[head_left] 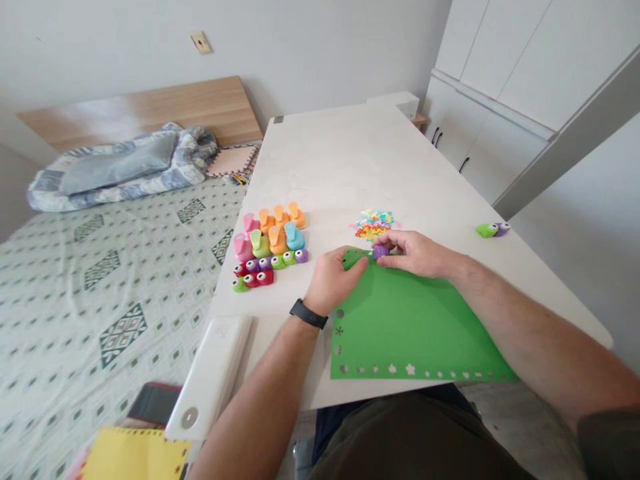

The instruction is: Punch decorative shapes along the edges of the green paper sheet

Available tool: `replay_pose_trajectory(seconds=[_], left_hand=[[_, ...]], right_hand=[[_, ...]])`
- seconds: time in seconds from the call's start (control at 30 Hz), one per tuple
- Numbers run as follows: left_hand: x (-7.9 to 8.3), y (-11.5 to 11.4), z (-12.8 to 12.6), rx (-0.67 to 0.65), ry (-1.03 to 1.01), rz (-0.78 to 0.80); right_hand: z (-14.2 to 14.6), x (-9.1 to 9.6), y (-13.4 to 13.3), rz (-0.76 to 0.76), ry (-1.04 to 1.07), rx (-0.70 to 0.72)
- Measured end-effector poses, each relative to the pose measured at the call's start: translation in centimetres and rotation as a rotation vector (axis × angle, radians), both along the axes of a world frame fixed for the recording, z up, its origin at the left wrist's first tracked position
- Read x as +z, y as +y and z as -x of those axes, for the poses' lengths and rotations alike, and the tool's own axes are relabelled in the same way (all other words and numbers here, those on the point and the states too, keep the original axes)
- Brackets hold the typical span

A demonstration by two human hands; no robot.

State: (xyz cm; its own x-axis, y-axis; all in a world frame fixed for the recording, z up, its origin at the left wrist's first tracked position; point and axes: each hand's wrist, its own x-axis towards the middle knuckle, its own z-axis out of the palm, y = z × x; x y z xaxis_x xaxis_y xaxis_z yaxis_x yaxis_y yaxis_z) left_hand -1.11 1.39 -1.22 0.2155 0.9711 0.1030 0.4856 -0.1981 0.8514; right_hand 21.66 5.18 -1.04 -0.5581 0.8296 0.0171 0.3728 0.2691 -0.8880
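Note:
A green sheet of paper (415, 327) lies at the table's near edge, with shaped holes punched along its left and bottom borders. My left hand (336, 277) grips the sheet near its far left corner, thumb on top and the other fingers partly hidden. Between the thumb and fingers of my right hand (420, 255) is a small purple paper punch (381, 252), set on the sheet's far edge. Just beyond it lies a pile of small colourful paper cutouts (375, 225).
Rows of small paper punches (265, 261) and larger lever punches (270, 233) stand left of the sheet. Two more small punches (493, 230) sit at the table's right edge. A long white device (210, 377) lies at the near left, above yellow punched paper (133, 453).

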Motion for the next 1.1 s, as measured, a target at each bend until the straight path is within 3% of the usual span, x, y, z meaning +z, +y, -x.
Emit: replay_pose_trajectory(seconds=[1.1], left_hand=[[-0.11,0.00,-0.02,-0.002,0.000,0.019]], right_hand=[[0.57,0.27,-0.32,-0.033,-0.085,-0.032]])
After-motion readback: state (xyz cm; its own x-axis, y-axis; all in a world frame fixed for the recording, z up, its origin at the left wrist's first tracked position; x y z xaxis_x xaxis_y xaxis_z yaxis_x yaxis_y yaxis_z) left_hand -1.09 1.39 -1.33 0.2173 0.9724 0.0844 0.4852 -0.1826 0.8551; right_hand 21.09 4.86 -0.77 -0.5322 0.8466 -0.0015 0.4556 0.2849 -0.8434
